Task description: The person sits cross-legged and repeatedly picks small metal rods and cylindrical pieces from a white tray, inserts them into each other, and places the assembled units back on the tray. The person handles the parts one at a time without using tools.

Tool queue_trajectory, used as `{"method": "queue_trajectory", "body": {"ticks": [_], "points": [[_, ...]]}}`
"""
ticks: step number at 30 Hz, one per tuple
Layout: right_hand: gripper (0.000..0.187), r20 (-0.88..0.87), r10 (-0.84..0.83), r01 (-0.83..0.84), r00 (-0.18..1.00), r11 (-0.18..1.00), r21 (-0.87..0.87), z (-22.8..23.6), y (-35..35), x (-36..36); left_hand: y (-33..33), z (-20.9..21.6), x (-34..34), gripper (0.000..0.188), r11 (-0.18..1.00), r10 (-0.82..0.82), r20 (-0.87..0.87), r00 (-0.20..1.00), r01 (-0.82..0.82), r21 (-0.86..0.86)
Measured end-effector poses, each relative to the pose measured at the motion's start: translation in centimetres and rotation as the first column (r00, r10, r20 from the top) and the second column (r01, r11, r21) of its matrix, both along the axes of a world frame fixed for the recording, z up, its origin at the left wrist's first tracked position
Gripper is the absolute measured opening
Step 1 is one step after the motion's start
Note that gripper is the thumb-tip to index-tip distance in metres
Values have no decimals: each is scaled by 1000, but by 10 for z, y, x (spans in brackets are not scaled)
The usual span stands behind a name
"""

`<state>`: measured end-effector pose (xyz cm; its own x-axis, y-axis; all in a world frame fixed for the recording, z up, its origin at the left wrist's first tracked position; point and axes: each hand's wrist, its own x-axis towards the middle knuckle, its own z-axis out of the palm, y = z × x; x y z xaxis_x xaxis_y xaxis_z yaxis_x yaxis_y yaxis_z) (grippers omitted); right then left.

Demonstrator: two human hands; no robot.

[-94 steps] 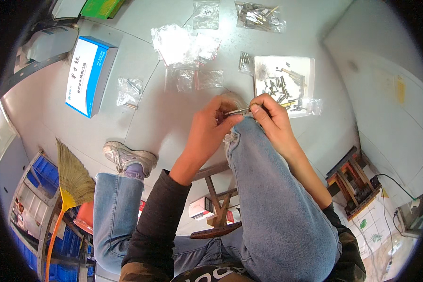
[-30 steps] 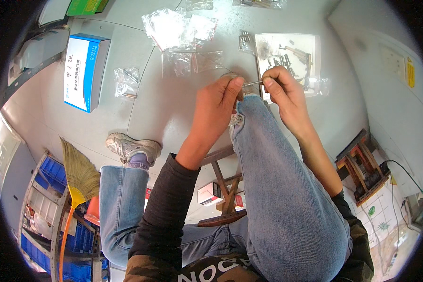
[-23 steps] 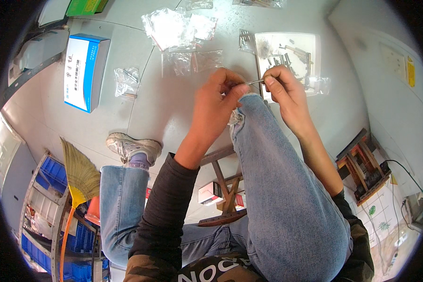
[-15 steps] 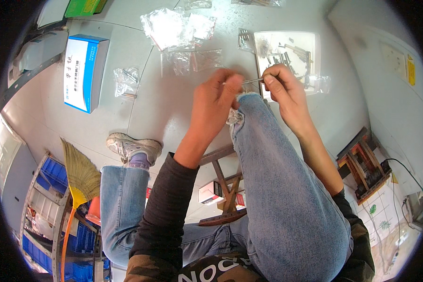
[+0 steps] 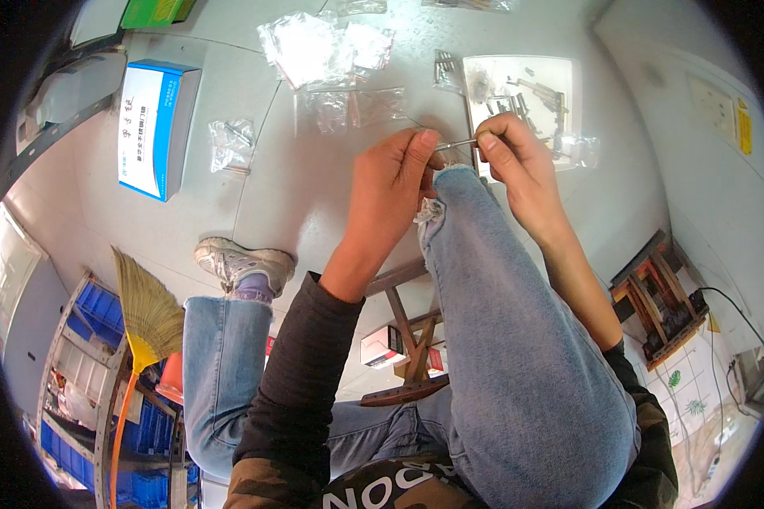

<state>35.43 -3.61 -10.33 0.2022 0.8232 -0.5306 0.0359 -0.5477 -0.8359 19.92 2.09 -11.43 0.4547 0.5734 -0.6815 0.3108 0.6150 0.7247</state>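
Above my raised right knee, my left hand [image 5: 392, 180] and my right hand [image 5: 511, 154] both pinch a small thin metal rod [image 5: 457, 143], one at each end. The rod lies roughly level between the fingertips. Just beyond the hands a flat white tray [image 5: 482, 72] lies on the grey floor with several small metal parts in it.
Several clear plastic bags [image 5: 324, 51] of small parts lie on the floor ahead, one more bag [image 5: 227, 140] to the left. A blue and white box [image 5: 154, 125] sits at the left. A broom [image 5: 143, 316], blue bins [image 5: 102, 310] and a wooden stool [image 5: 407, 339] are near my legs.
Both hands stay at the knee with the rod between them. The fingers have shifted slightly along it; the view has drifted a little.
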Motion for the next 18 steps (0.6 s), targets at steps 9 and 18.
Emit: {"method": "queue_trajectory", "body": {"ticks": [9,18], "points": [[16,13,8,-8,1000,999,36,-1,2,-1,2,1,-1,20,1000,-1,-23,1000,1,-16],[17,19,4,-5,1000,999,38,-3,3,0,4,0,-1,23,998,-61,-50,997,61,-12]]}}
